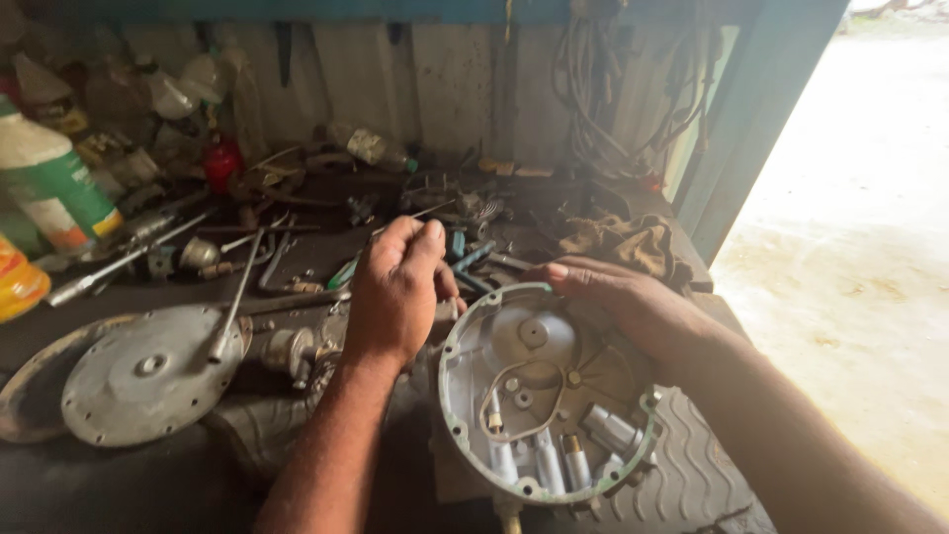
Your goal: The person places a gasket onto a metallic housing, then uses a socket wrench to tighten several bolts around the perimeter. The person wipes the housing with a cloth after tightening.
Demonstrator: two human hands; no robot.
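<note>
Currently our round grey metal housing with the green-edged rim (pixel 539 396) sits tilted at the tabletop's (pixel 119 485) front edge, wires and cylinders exposed inside. Our right hand (pixel 633 302) lies spread along its far rim, steadying only. Our left hand (pixel 395 292) is fisted beside it; we cannot tell what the grip pinches. Risk: housing slides off, or knocks the grey disc-shaped cover (pixel 148 376) nearby.

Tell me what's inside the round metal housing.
Inside the round metal housing: a looped wire, cylindrical parts, a central boss. The right hand covers its far rim.
</note>
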